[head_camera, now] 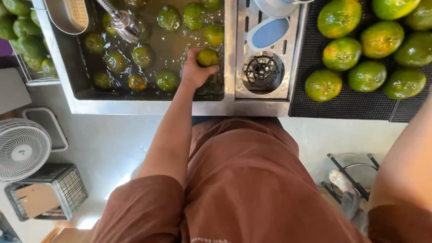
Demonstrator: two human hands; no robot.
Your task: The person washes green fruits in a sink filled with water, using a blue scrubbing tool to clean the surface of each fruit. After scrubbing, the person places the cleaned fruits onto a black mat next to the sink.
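My left hand (195, 72) reaches into the steel sink (148, 105) and grips a green-yellow citrus fruit (207, 57) at the sink's right side. Several more green fruits (143, 56) float in the murky water around it. My right arm runs up the right edge of the view, and the right hand itself is out of frame. On the black ribbed mat (350, 106) to the right lie several washed green-orange fruits (342, 53).
A spray faucet head (125, 25) hangs over the sink beside a perforated steel scoop (67, 5). A round glass rinser (262, 70) and a blue sponge (268, 33) sit between sink and mat. A basket of green fruits (18, 32) stands left. A white fan (10, 150) and crate (47, 191) are on the floor.
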